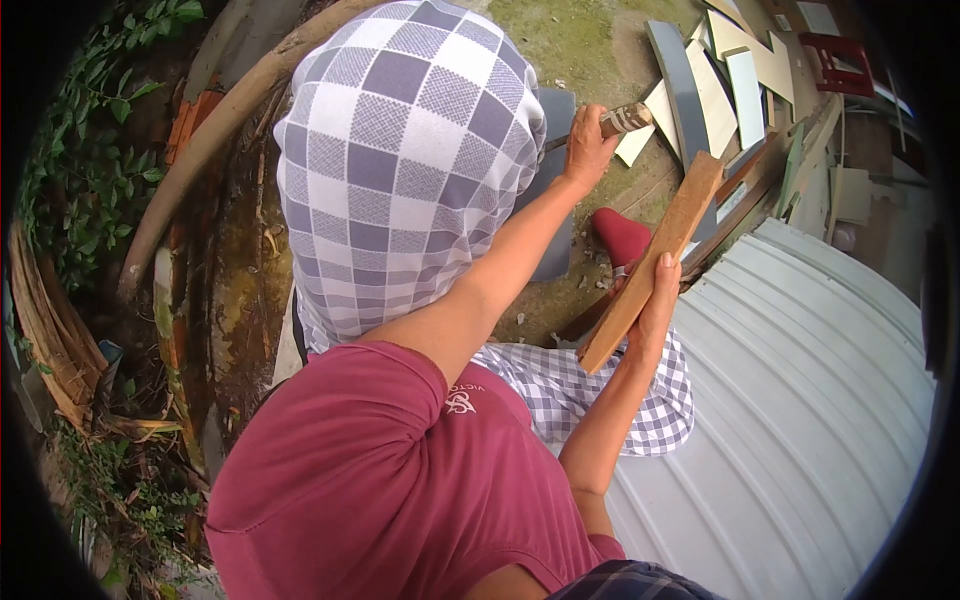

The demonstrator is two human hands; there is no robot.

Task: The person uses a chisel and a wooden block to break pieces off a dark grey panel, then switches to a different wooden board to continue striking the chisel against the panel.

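My left hand (592, 150) is closed round a tool handle (627, 119), which looks wooden with pale bands. A thin dark part of the tool runs from my fist toward my raised knee (405, 130) in checked trousers, and the rest is hidden behind it. My right hand (655, 305) grips a narrow brown wooden board (665, 240) near its middle, thumb on its edge. The board is held slanted above my other checked leg (640, 400). Beyond it shows a dark red shoe (618, 235). A flat grey sheet (553, 215) lies on the ground beside the knee.
Cut boards and panels (715, 90) are strewn on the ground ahead. A dark red plastic stool (835, 62) stands at the far right. Ribbed pale metal sheeting (790, 400) spreads along my right. A curved trunk (190, 150) and leafy plants (90, 150) are on the left.
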